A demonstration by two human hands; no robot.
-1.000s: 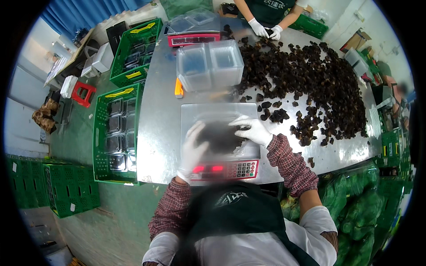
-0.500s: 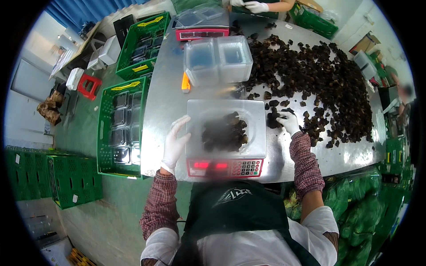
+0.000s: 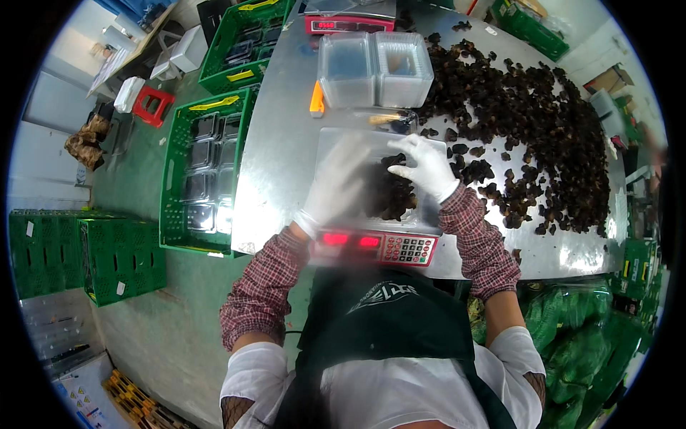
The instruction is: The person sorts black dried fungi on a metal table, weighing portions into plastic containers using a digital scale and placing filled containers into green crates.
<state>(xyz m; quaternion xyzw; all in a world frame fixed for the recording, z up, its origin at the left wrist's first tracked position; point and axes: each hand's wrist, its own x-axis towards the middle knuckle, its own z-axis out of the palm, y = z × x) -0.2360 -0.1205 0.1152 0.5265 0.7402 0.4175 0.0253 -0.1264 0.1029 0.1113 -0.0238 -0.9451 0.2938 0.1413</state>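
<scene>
Dark brown, wrinkled pieces that look like wood ear mushrooms (image 3: 391, 194) lie heaped on the plate of a red and white digital scale (image 3: 411, 249). Over the right side of this heap is my white-gloved right hand (image 3: 427, 168), thumb and fingers apart, nothing visible held. My left hand (image 3: 337, 179), gloved too, hovers over the plate's left side, smeared by motion; its fingers cannot be read. A blurred patch covers part of the heap. To the right, a large spread of the same mushrooms (image 3: 529, 136) covers the metal table (image 3: 279, 150).
Beyond the scale stand stacked clear plastic boxes (image 3: 348, 71), an orange-handled cutter (image 3: 316, 100) and a second scale (image 3: 349, 25). Green crates (image 3: 171, 179) holding clear-lidded packs line the table's left side. A red stool (image 3: 151, 105) stands farther left. Green bags (image 3: 572, 329) lie at right.
My right hand has come left from the loose mushrooms to the heap on the scale. My left hand has moved right, over the plate. The view has shifted slightly.
</scene>
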